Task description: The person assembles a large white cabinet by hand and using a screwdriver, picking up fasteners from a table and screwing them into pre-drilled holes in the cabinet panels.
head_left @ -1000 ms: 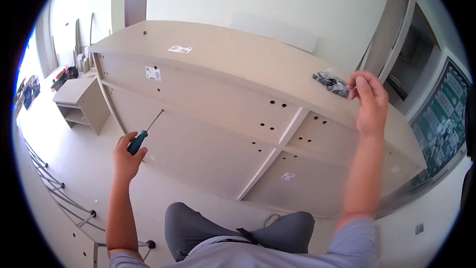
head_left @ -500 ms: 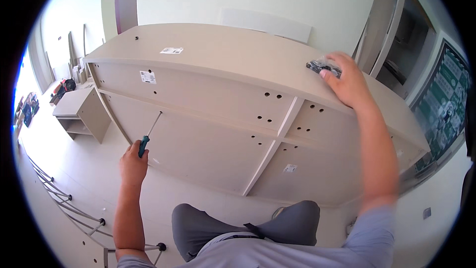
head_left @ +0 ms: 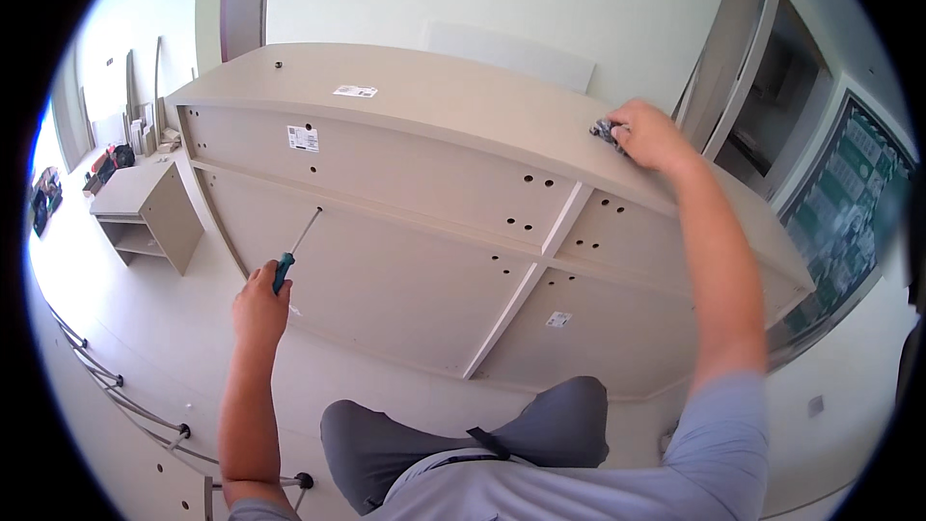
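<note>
A large beige cabinet carcass (head_left: 405, 174) lies on its side on the floor in front of me, with drilled holes and a divider panel inside. My left hand (head_left: 258, 307) grips a screwdriver (head_left: 294, 256) with a blue-green handle, its shaft pointing up toward the cabinet's inner panel. My right hand (head_left: 648, 133) rests on the cabinet's top edge at the right, fingers closed over a small cluster of metal fittings (head_left: 605, 130). My knee in grey trousers (head_left: 463, 434) is below.
A small beige shelf unit (head_left: 145, 212) stands at the left, with boards and tools beyond it by the wall. Metal rails (head_left: 116, 386) lie on the floor at lower left. A doorway (head_left: 772, 106) opens at the right, next to a green patterned panel (head_left: 849, 203).
My right hand came down from the air onto the cabinet's top edge with the metal fittings. My left hand with the screwdriver stayed roughly in place while my view shifted closer.
</note>
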The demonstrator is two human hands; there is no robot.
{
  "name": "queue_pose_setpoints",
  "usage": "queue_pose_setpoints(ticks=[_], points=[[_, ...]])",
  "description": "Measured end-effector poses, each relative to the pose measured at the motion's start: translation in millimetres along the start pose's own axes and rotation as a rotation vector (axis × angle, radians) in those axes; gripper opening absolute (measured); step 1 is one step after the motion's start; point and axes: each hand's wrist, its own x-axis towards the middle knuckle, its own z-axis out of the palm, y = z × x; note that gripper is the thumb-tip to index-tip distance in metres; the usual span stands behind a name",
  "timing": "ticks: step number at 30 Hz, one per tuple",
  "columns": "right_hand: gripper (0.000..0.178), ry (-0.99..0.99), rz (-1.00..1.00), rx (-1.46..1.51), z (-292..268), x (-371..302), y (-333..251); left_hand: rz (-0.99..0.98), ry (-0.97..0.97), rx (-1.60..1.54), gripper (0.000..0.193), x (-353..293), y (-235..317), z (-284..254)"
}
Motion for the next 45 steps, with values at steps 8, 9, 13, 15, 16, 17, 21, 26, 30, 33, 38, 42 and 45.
queue_pose_setpoints(ticks=[8,9,13,15,16,17,21,26,30,33,38,42,45], points=[[0.031,0.007,-0.115,0.315,0.6,5.0,0.1,-0.041,0.071,-0.326,0.04,-79.2,-36.4,30.1],[0.029,-0.057,-0.073,0.344,5.9,3.3,-11.7,-0.075,0.025,-0.336,0.04,-94.7,-43.2,35.9],[0.026,-0.206,-0.119,0.152,-1.0,35.7,-18.2,-0.161,-0.101,-0.402,0.043,-150.4,-69.1,61.9],[0.024,-0.241,-0.075,0.06,-8.2,47.5,-40.9,-0.237,-0.135,-0.509,0.042,-169.9,-75.2,67.1],[0.023,-0.177,-0.092,0.036,-1.2,49.5,-42.4,-0.318,-0.188,-0.589,0.041,-177.7,-61.6,61.6],[0.022,-0.111,-0.115,0.018,6.6,50.1,-38.8,-0.399,-0.229,-0.663,0.04,-182.9,-50.9,56.9],[0.019,0.263,-0.27,0.041,7.3,50.2,-39.3,-0.35,-0.296,-0.852,0.036,-177.5,-4.9,42.4],[0.018,0.203,-0.244,0.544,-24.0,17.3,-84.5,-0.212,-0.431,-1.313,0.036,-114.4,79.8,9.0],[0.023,0.115,-0.398,0.849,-27.6,4.0,-66.4,0.2,-0.433,-1.299,0.036,-50.9,177.1,-33.5],[0.019,0.025,-0.347,1.089,-26.1,4.8,-55.8,0.239,-0.459,-1.276,0.035,-20.1,222.7,-44.0],[0.026,-0.126,-0.31,1.306,-32.1,-2.1,-50.9,0.205,-0.539,-1.372,0.035,-1.6,250.4,-29.8],[0.025,-0.153,-0.338,1.299,-29.4,-1.6,-49.8,0.194,-0.546,-1.372,0.034,-0.4,256.2,-24.9],[0.025,-0.16,-0.333,1.262,-32.3,-3.4,-51.6,0.237,-0.48,-1.327,0.033,-0.9,255.6,-22.5]])
